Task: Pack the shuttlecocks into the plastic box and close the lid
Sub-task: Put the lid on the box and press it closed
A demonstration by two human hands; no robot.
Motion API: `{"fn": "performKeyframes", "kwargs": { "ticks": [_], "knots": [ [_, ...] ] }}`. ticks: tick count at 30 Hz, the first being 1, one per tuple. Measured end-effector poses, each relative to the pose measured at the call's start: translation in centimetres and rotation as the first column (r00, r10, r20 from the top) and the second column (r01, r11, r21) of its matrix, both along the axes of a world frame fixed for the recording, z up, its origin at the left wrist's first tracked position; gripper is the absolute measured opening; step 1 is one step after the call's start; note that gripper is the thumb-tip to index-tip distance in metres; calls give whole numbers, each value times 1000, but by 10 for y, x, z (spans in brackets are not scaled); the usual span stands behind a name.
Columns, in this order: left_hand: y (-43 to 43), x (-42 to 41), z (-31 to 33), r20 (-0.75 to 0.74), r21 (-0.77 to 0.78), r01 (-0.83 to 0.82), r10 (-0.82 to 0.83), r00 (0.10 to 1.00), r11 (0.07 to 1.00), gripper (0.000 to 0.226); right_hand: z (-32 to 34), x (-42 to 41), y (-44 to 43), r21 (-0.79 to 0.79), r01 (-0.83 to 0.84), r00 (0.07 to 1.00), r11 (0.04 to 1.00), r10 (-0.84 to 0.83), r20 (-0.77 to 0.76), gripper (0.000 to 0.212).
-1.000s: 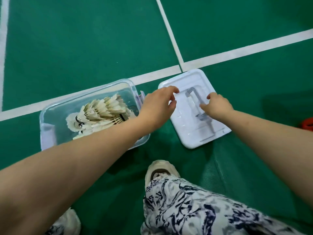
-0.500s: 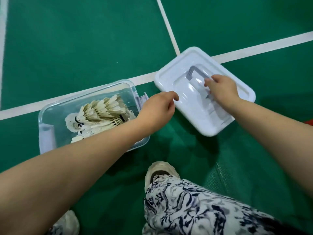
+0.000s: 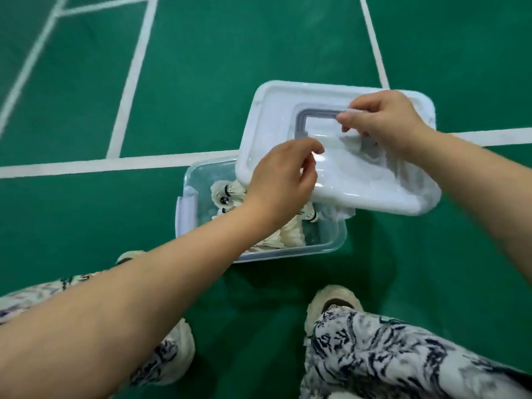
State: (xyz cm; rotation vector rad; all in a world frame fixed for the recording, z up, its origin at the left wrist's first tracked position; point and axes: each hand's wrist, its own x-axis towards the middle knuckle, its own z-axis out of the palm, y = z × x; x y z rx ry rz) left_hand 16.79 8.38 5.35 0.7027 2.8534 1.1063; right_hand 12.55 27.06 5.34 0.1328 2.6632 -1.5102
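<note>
The box point(image 3: 331, 249) sits on the green court point(image 3: 230, 67) with the shuttlecocks point(image 3: 227, 194) inside it, white feathers all piled up, some hidden under the person's left arm. The lid point(image 3: 359, 191) is held up over the box's far right corner. It's tilted, not seated, and sticks out well past the box on that side. The right hand point(image 3: 388, 119) is over the lid's middle with its fingers curled, pinching the grey handle point(image 3: 305, 116) on top. The left hand point(image 3: 282, 177) is at the lid edge nearest the box's middle, fingers curled with the tips over the lid, but can't tell if they really grip it or just hover. A pale latch point(image 3: 187, 208) sits on the box's left end. On the near side of the box are pale shoes point(image 3: 334, 300) and patterned trousers point(image 3: 388, 355).
</note>
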Motion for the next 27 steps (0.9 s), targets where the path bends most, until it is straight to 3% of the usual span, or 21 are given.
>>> {"fn": "performKeyframes", "kwargs": {
  "ticks": [7,11,20,27],
  "knots": [
    [-87,11,-26,63,-147,-299,310,949,943,29,-17,-12,-91,-7,-260,959,966,259,120,21],
    [-121,20,-43,74,-210,-462,485,872,862,47,-28,-3,-110,-62,-286,931,956,293,217,24],
    [-132,29,-61,120,-256,-449,489,864,856,56,-47,17,-115,-31,-298,915,954,294,275,23],
    [-133,39,-72,101,-260,-445,482,870,857,56,-51,20,-120,66,-370,909,927,347,232,27]
  ]
}}
